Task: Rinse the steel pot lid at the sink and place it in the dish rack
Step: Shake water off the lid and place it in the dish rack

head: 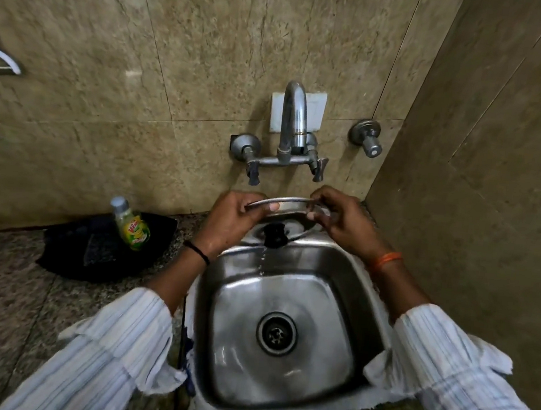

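I hold the steel pot lid (286, 214) over the back of the steel sink (348, 279), under the curved tap (294, 117). The lid is tilted, its black knob (274, 235) facing me and pointing down. Water drips from the knob into the basin. My left hand (232, 221) grips the lid's left rim. My right hand (341, 220) grips its right rim. No dish rack can be seen.
A green dish-soap bottle (131, 225) stands on a black tray (98, 246) on the speckled counter left of the sink. The drain (277, 333) sits mid-basin. A valve (368, 137) juts from the tiled wall. A side wall closes in on the right.
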